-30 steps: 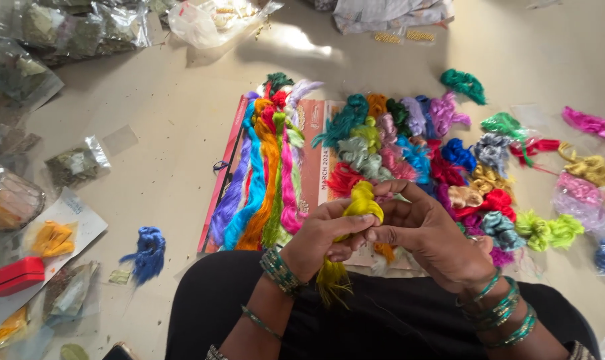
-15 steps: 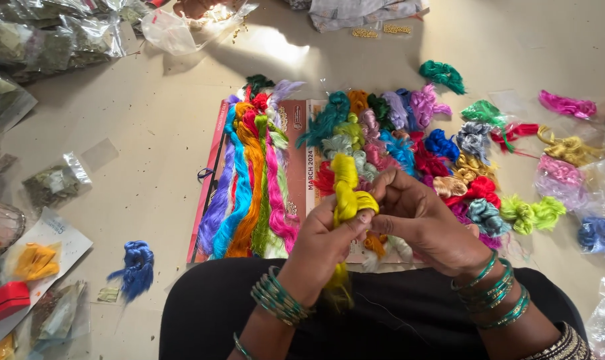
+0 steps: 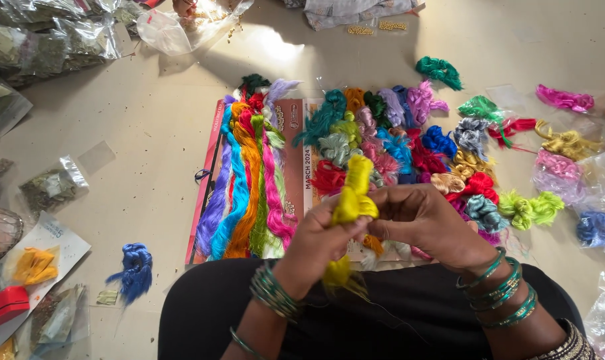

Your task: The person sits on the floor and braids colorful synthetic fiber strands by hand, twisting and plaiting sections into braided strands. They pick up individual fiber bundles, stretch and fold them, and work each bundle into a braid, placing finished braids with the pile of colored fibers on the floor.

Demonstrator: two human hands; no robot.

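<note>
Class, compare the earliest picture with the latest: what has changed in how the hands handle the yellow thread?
The yellow thread bundle now stands taller above the left hand, with the right hand closed against it. Both hands keep their grip. The coloured skeins lie unchanged.

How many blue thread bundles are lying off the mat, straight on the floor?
2. One dark blue bundle lies on the floor left of the mat, near the person's knee. A second blue bundle sits at the far right edge. More may be hidden under the clear bags.
</note>
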